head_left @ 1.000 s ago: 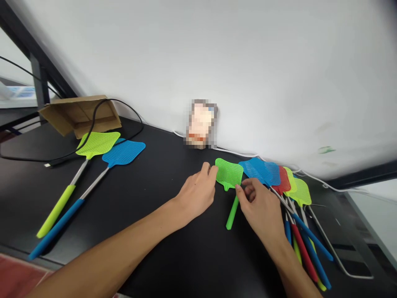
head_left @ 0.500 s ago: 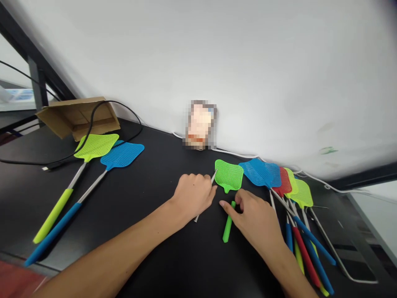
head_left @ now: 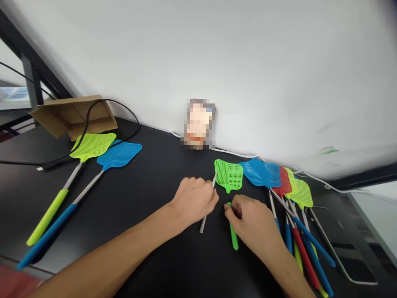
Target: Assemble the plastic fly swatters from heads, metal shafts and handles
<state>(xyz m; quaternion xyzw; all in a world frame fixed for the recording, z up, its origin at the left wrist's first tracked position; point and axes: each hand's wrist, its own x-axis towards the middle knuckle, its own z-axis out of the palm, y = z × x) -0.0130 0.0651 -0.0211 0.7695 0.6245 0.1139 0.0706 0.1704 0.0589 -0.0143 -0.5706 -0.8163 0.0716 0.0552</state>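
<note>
White wall (head_left: pixel 273 74) and black tabletop (head_left: pixel 169 163) are seen as background; all parts are laid out on the tabletop.

Work is centred on three separate pieces at lower centre of frame: a metal rod (head_left: pixel 203 225), a green handle (head_left: pixel 233 236) and a green mesh head (head_left: pixel 228 174). Change noted: half a second ago the handle lay beside a spread thumb; now its upper end is pinched by the right hand (head_left: pixel 252 215), and its slant has been reversed, lower end swung rightward. More of the rod is now exposed below the left hand (head_left: pixel 195 200). Judged meaning: both rod and handle are under control at once, but are not joined. The mesh head is left nearly where it was, held by neither hand; its left edge is overlapped by the rod's upper tip, and contact cannot be told.

Pose: the left hand is closed in a fist round the rod, knuckles up, forearm entering from lower left. The right hand is narrowed, thumb against curled fingers, forearm from lower right.

Farther out, a pile of swatters (head_left: pixel 281 181) is fanned at right of frame. At left, a yellow-green swatter (head_left: pixel 73 176) and a blue swatter (head_left: pixel 89 187) are set side by side, before a cardboard box (head_left: pixel 83 116) crossed by a black cable (head_left: pixel 111 100).
</note>
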